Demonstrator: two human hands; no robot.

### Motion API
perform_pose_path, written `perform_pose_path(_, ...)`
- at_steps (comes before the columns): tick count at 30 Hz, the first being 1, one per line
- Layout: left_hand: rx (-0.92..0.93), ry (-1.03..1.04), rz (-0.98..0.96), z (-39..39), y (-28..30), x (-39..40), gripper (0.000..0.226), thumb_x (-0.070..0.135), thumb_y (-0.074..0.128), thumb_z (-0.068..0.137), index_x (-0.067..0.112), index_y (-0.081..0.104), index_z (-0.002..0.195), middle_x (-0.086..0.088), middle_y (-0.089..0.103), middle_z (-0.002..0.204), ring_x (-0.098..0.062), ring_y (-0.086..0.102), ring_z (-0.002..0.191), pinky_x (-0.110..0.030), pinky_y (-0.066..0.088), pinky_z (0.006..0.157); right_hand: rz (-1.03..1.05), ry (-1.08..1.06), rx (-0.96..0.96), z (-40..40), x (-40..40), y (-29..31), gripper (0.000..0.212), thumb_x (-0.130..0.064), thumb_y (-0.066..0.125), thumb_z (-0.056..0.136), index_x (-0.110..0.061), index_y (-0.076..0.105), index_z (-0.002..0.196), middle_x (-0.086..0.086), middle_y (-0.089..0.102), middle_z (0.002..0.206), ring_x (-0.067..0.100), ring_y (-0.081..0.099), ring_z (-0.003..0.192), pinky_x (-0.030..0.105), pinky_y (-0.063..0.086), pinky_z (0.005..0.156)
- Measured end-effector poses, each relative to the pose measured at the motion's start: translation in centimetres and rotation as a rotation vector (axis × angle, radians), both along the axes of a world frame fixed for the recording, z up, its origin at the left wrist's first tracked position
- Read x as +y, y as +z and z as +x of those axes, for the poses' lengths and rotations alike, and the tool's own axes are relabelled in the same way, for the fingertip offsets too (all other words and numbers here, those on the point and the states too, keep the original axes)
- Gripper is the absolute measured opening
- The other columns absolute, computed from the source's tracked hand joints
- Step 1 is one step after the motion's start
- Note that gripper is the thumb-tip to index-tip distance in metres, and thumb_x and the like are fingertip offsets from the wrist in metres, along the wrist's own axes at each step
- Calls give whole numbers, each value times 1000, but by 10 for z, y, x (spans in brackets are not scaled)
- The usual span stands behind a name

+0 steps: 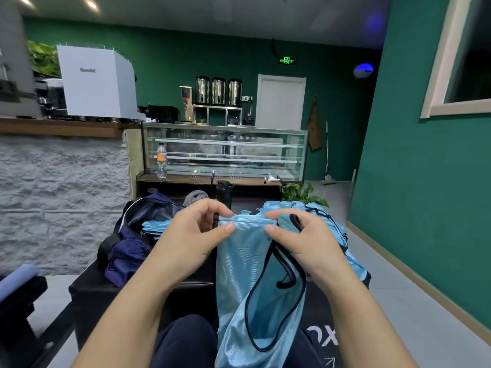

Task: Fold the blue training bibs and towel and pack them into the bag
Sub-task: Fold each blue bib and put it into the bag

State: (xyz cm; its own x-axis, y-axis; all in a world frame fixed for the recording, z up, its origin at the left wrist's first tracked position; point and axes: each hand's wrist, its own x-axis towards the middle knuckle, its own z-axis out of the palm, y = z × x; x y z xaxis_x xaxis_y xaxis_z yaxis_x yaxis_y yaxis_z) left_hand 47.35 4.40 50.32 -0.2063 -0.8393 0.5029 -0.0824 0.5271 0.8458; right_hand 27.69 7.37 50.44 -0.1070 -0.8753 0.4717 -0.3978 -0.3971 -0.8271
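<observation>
A light blue training bib with dark trim hangs in front of me, held up by its top edge. My left hand pinches that edge at the left and my right hand pinches it at the right. The navy bag lies open on the dark table to the left, with folded blue bibs lying at its opening. A pile of loose blue bibs sits behind my right hand.
A dark bottle and a grey cloth stand at the table's far edge. Beyond are a glass display case, a plastic bottle and a green plant. A green wall runs along the right.
</observation>
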Motion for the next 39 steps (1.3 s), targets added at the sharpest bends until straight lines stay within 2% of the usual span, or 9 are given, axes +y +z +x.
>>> perform_pose_path(8, -409, 274, -383, 10, 7, 4, 21, 29, 72, 82, 31, 54, 70, 10, 53, 81, -3, 51, 80, -11, 36, 71, 6, -26, 274, 0, 8, 11, 20, -24, 65, 90, -38, 58, 77, -26, 58, 83, -27, 48, 77, -4, 33, 66)
perform_pose_path(12, -260, 65, -211, 4, -1, 2, 38, 58, 49, 75, 21, 41, 70, 11, 40, 63, -9, 36, 59, -33, 31, 59, 16, -86, 68, 2, 7, 11, 14, -28, 63, 90, -26, 59, 77, -16, 60, 76, -7, 55, 72, 5, 38, 62)
perform_pose_path(15, -120, 61, -130, -3, -2, 2, 26, 48, 57, 73, 29, 39, 70, 11, 34, 56, -11, 28, 55, -31, 25, 54, 165, -182, -172, -4, -3, 8, 25, -25, 51, 89, -19, 35, 71, -8, 34, 61, 14, 33, 53, 27, 28, 54)
perform_pose_path(19, 80, -139, 26, -8, 4, 11, 10, 28, 60, 79, 33, 66, 86, -14, 50, 65, -22, 40, 62, -29, 32, 56, 204, -311, -222, -11, -6, 8, 15, -18, 38, 95, -14, 34, 81, 0, 28, 74, 15, 26, 60, 31, 23, 53)
perform_pose_path(23, -57, -378, 55, -15, 7, 25, 13, 13, 70, 80, 17, 74, 91, -1, 65, 73, -5, 55, 65, -12, 44, 63, -61, -431, -108, -10, -5, 6, 34, -23, 55, 95, -16, 34, 69, -3, 36, 65, 11, 30, 55, 19, 30, 47)
perform_pose_path(26, -204, -594, 140, -21, 4, 31, 35, -5, 58, 84, 13, 59, 114, 2, 71, 87, -6, 58, 80, -21, 44, 75, -202, -420, -37, -5, -4, 9, 43, -19, 68, 87, -17, 35, 59, -5, 34, 57, 7, 32, 49, 17, 30, 48)
perform_pose_path(32, -276, -97, -100, -39, -1, 20, 12, 31, 57, 78, 31, 66, 86, -9, 70, 75, -25, 58, 65, -46, 48, 71, -81, 19, 104, 12, 3, 14, 16, -15, 70, 85, -3, 63, 76, 22, 57, 71, 13, 46, 63, 42, 44, 64)
perform_pose_path(36, -307, 64, -189, -33, -1, 19, 18, 22, 60, 92, 22, 62, 74, 7, 68, 67, -12, 63, 65, -40, 50, 72, -39, 175, 220, 13, 16, 21, 28, -13, 50, 98, -28, 60, 77, -18, 61, 63, -6, 50, 61, 17, 39, 64)
perform_pose_path(39, -431, 186, -347, -29, -3, 17, 24, 28, 56, 92, 30, 49, 69, 11, 57, 71, -5, 53, 70, -20, 40, 67, 28, 182, 275, 12, 20, 22, 32, -20, 42, 101, -36, 55, 77, -29, 58, 65, -7, 51, 66, 19, 41, 72)
